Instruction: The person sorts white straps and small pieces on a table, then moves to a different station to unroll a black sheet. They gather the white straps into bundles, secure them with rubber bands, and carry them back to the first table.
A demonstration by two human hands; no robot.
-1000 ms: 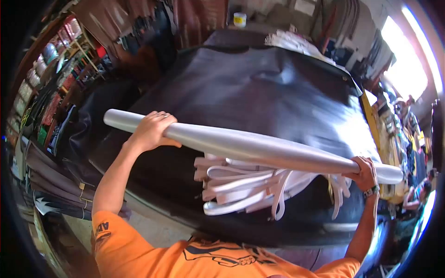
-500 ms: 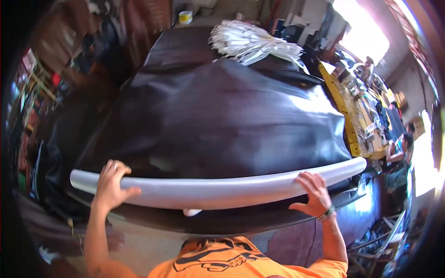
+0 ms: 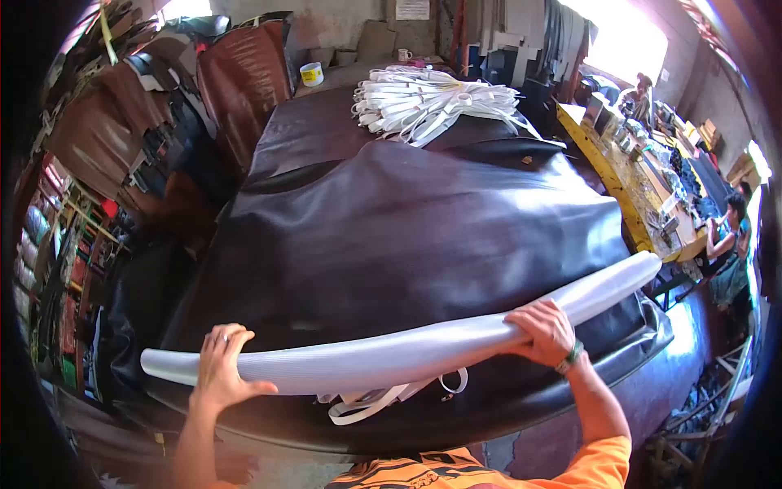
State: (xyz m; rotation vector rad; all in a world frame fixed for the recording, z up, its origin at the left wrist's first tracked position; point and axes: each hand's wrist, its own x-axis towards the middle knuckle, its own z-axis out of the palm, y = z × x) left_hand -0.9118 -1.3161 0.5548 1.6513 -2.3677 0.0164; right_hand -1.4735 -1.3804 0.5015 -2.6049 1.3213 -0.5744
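Observation:
A long white roll (image 3: 391, 352) of finely ribbed sheet lies slantwise across the near part of a dark leather-like sheet (image 3: 391, 236), its right end farther from me. My left hand (image 3: 224, 371), a ring on one finger, grips the roll near its left end, fingers bent over the top and thumb stretched along the near side. Right of the middle, my right hand (image 3: 544, 332) curls its fingers over the roll; the thumb is hidden. Beneath the roll's near edge, white straps (image 3: 371, 409) poke out in loops on the dark sheet.
A bundle of white straps (image 3: 436, 102) lies on the far part of the dark sheet. Behind it stands a yellow-and-white tub (image 3: 311, 74). At right, a yellow-edged workbench (image 3: 607, 167) holds tools and clutter, with people beside it. Brown hides (image 3: 248, 81) hang at left.
The roll has swung from nearly level to a slant, its right end farther off. My right hand has closed over it. More of the straps underneath shows, and the view has tipped upward.

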